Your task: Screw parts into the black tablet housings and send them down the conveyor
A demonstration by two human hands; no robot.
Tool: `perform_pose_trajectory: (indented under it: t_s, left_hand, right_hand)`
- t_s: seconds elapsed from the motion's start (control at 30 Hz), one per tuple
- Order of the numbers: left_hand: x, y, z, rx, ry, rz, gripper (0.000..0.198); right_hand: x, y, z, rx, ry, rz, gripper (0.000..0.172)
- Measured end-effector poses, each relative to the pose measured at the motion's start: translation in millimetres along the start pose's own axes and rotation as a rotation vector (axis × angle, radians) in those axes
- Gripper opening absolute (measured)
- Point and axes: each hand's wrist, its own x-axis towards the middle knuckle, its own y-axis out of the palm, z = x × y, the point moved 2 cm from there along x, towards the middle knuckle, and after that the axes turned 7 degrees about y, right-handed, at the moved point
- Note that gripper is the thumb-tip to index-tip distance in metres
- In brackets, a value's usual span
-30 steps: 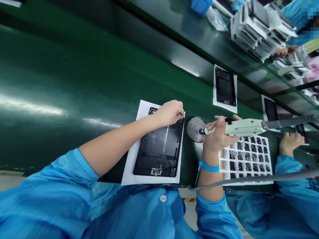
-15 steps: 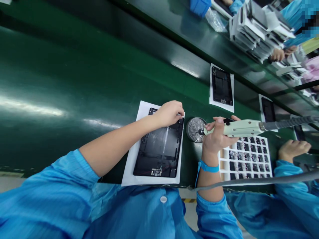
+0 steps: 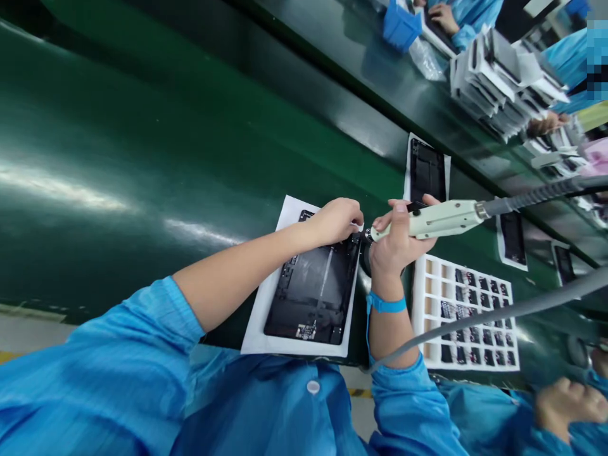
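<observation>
A black tablet housing (image 3: 308, 288) lies on a white sheet (image 3: 256, 332) at the table's front edge, its inside facing up. My left hand (image 3: 338, 220) rests over its upper right corner with the fingers curled together; what they pinch, if anything, is hidden. My right hand (image 3: 390, 250) is closed round a pale green electric screwdriver (image 3: 444, 220). The tool is nearly level, its tip pointing left at that same corner, close to my left fingertips. A round metal dish (image 3: 365, 261) is mostly covered by my right hand.
A white compartment tray (image 3: 419, 316) of small dark parts stands right. The screwdriver's grey cable (image 3: 475, 324) crosses above it. Further tablet housings (image 3: 427, 168) on sheets lie along the bench. Beyond are stacked panels (image 3: 489, 82), a blue bin (image 3: 401, 26) and co-workers' hands (image 3: 570, 405).
My right hand has brought the screwdriver from the perforated dish up and left to the housing's corner. My left hand stays at that corner. The co-worker's hand at right has moved lower.
</observation>
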Motion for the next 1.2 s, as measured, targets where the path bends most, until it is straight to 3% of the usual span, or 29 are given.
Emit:
perform_pose_trajectory:
  t_s: [0.57, 0.67, 0.77, 0.87, 0.93, 1.0, 1.07, 1.13, 1.2]
  left_hand:
    - [2, 2.1, 2, 0.037, -0.023, 0.033, 0.016]
    - [4, 1.6, -5, 0.068, -0.017, 0.063, 0.016]
    - [-3, -11.3, -20, 0.174, -0.007, 0.129, 0.015]
    - [-39, -44.3, -33, 0.196, -0.002, 0.116, 0.011]
    - [-81, -73.9, -42, 0.024, -0.072, -0.018, 0.014]
    - [-133, -101.6, -52, -0.198, -0.283, -0.199, 0.021]
    - [-183, -118.4, -62, -0.42, -0.641, -0.328, 0.036]
    - [-221, -121.1, -72, -0.622, -0.927, -0.432, 0.058]
    - [-239, -110.3, -79, -0.758, -1.077, -0.452, 0.076]
  right_hand:
    - [-7, 9, -4, 0.082, -0.039, 0.003, 0.04]
    - [-8, 14, -2, 0.072, 0.028, -0.01, 0.046]
    - [-10, 7, 9, 0.042, 0.136, -0.002, 0.051]
    - [-12, -23, 21, 0.036, 0.16, -0.046, 0.056]
    - [-13, -50, 22, -0.004, 0.115, -0.076, 0.056]
    - [-16, -73, 17, 0.004, 0.066, -0.126, 0.053]
    - [-20, -87, 10, -0.025, 0.069, -0.184, 0.05]
    - [-23, -92, 6, -0.043, 0.111, -0.191, 0.05]
    - [-25, -92, 6, -0.1, 0.12, -0.167, 0.052]
